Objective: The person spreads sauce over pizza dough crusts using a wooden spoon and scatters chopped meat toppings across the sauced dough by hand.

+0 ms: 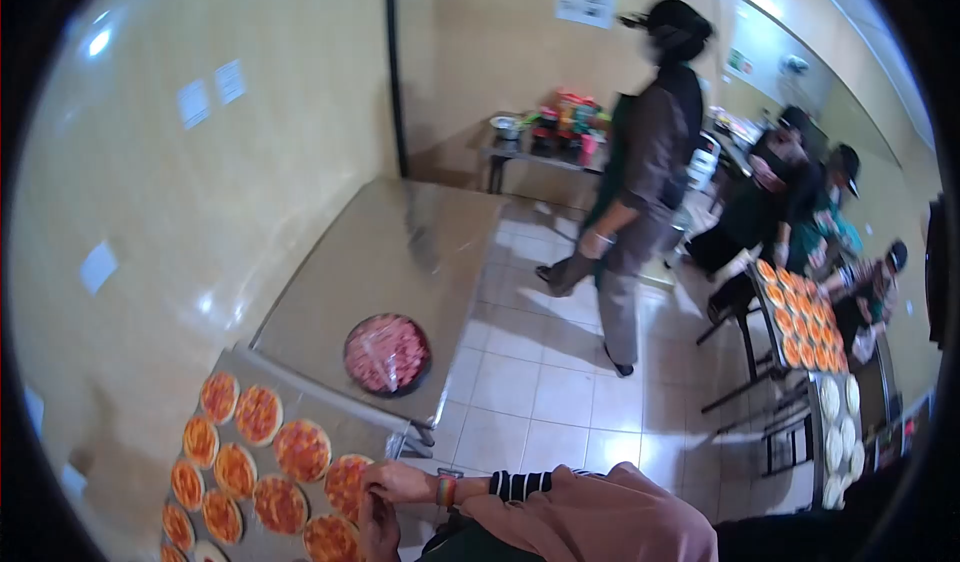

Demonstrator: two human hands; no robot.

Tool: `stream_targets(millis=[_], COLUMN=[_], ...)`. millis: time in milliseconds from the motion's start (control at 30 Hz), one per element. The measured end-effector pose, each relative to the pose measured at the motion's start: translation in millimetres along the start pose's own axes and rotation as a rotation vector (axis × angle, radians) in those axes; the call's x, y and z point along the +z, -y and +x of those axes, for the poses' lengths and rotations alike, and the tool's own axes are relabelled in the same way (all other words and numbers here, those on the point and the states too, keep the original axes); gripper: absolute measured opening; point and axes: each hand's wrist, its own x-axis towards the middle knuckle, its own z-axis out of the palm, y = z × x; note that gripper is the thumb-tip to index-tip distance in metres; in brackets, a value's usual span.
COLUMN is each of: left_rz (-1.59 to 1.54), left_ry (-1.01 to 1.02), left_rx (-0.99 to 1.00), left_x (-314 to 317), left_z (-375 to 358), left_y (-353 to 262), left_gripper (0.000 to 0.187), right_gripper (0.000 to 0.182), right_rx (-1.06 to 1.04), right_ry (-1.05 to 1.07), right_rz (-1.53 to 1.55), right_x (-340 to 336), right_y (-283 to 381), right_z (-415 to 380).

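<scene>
With right hand [396, 481] partly curled beside half-hidden left hand [379, 530], with left-hand opening and any hold indeterminable, guard against smearing topped round [346, 484], nearside of bowl [388, 354], through low-dragging fingers.

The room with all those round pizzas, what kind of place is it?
It looks like a pizza kitchen or food workshop, though I can't be sure. There are rows of red-topped dough rounds, a bowl of pink food, and a person in a dark cap and green apron.
</scene>
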Motion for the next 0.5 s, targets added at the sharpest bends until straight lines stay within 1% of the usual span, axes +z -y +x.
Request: stream_targets(millis=[33,67,100,167,200,233,300,333,433,467,500], left_rz=[0.033,-0.024,-0.004,0.13,0.197,0.26,0.383,0.441,0.612,0.668,0.724], left_ry=[0.051,0.044,0.071,0.117,0.146,0.176,0.231,0.259,0.362,0.398,0.431], left_rx=[-0.011,-0.046,-0.078,-0.138,-0.172,-0.205,-0.253,-0.272,-0.311,-0.32,-0.323], left_x=[6.1,12.7,20.3,37.0,45.2,53.3,65.9,71.5,95.6,103.8,110.9], left_z=[4.6,6.1,14.3,24.1,29.9,34.6,42.3,45.6,56.4,59.0,60.5], left_y=[3.6,9.0,16.5,30.7,39.0,49.1,66.0,73.3,97.9,105.3,110.9], left_gripper=[0.029,0.027,0.027,0.028,0.028,0.029,0.03,0.03,0.032,0.033,0.034], right_gripper=[0.012,0.011,0.011,0.011,0.011,0.011,0.013,0.016,0.019,0.019,0.019], right_rx=[0.027,-0.002,0.009,0.071,0.1,0.12,0.117,0.166,0.257,0.214,0.217], right_ry=[0.002,-0.047,-0.09,-0.152,-0.172,-0.221,-0.4,-0.457,-0.557,-0.637,-0.671], right_rz=[-0.002,-0.015,-0.029,0.021,0.0,-0.014,0.022,0.012,0.06,0.054,0.043], right_x=[-6.8,-12.1,-20.4,-38.1,-56.9,-67.5,-82.9,-92.3,-125.7,-136.0,-143.6], right_y=[-4.0,-9.9,-14.5,-16.2,-5.6,-9.8,-18.0,-20.6,-23.7,-17.7,-17.0], right_z=[-4.1,-8.8,-13.5,-25.3,-33.2,-42.8,-58.8,-67.8,-95.5,-105.3,-114.1])
